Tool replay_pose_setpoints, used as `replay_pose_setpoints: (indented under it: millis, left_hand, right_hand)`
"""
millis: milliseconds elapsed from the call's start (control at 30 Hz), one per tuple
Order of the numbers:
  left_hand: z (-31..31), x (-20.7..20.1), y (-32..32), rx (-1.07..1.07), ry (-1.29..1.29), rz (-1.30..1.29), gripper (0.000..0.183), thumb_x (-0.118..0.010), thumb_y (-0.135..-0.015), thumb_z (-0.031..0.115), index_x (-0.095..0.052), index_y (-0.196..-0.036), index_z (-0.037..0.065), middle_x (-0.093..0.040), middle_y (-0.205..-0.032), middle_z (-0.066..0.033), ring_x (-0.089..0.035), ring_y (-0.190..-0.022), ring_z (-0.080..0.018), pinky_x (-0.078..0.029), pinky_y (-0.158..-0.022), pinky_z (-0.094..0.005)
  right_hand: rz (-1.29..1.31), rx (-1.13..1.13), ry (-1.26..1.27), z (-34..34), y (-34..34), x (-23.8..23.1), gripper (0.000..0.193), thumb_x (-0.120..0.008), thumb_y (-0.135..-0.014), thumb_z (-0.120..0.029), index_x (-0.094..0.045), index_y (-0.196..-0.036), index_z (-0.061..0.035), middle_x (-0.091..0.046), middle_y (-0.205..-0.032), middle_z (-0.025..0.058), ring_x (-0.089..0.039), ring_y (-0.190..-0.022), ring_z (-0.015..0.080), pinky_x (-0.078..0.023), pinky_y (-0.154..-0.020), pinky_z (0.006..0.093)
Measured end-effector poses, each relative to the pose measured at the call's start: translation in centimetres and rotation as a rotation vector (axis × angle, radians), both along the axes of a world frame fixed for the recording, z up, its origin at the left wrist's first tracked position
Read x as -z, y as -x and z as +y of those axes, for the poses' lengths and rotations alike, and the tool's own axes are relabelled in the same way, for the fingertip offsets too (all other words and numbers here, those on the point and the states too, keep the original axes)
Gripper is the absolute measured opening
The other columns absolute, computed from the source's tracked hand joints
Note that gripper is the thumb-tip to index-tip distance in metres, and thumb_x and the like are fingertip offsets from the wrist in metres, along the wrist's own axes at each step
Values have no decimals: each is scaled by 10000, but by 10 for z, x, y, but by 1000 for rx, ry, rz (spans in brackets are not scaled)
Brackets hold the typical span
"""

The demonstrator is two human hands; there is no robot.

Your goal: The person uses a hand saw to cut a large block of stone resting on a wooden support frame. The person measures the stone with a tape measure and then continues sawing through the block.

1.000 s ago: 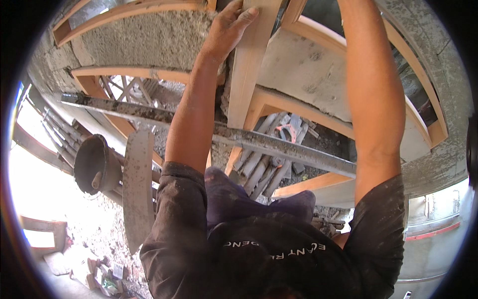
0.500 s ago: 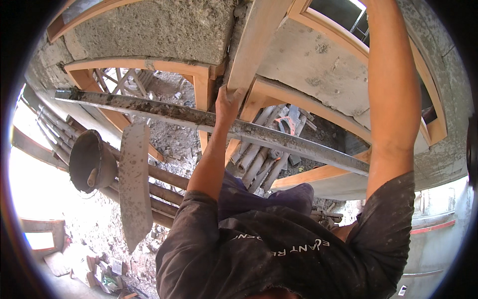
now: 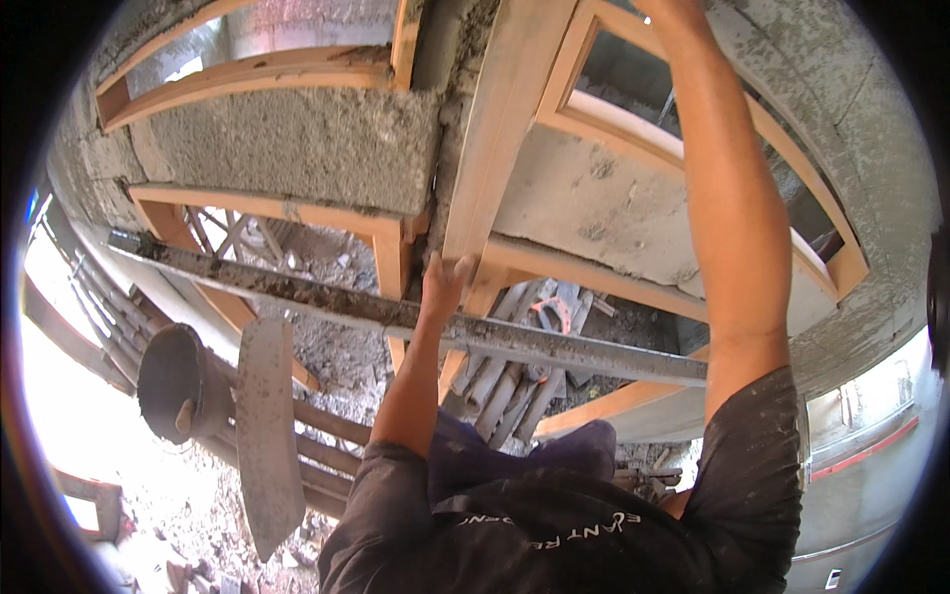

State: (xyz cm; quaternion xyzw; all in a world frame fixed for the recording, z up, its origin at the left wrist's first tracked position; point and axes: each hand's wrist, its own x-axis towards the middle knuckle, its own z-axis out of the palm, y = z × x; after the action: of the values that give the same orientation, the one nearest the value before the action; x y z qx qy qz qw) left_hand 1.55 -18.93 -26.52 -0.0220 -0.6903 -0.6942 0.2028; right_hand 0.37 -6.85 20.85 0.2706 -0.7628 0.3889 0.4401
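A long flat wooden board (image 3: 500, 129) runs from the top edge down along the joint between two wall panels. My left hand (image 3: 447, 282) grips its lower end, with fingers bent round the end and edge. My right arm reaches up past a wooden window frame; only part of my right hand (image 3: 675, 12) shows at the top edge, its fingers out of sight. Below my left hand, a long mortar-smeared metal bar (image 3: 584, 344) crosses in front of me. Next to the board lies the grooved, cement-streaked joint (image 3: 450, 148).
At left, a dark bucket (image 3: 183, 381) and a cement-spattered plank (image 3: 267, 436) rest by several poles (image 3: 327, 455). Through the lower opening I see an orange-handled saw (image 3: 554, 312) on stacked poles. Wooden window frames (image 3: 257, 77) edge the rough wall (image 3: 297, 148).
The view has tilted upward, so the scene sits lower and more of the upper frames shows. My left hand stays at the board's lower end. My right arm appears further left.
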Motion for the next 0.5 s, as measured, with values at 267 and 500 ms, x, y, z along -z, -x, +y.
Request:
replay_pose_setpoints:
  millis: [267,500]
  left_hand:
    - [8,-2,8,93,-23,-174,824,-757,-722,376,-394,-1238,-153,-578,-1132,-277,-567,-1080,-308,-440,-893,-342]
    - [8,0,5,14,-8,-122,799,-764,-708,360,-425,-1214,-158,-609,-1096,-252,-591,-1042,-287,-460,-865,-350]
  right_hand:
    - [109,72,-43,1,-10,2,325,-677,-779,-270,-645,-895,32,-640,-642,110,-619,-540,166,-473,-524,303]
    - [64,116,-88,1,-15,-3,314,-609,-819,-282,-642,-871,25,-621,-598,125,-619,-544,192,-470,-552,328]
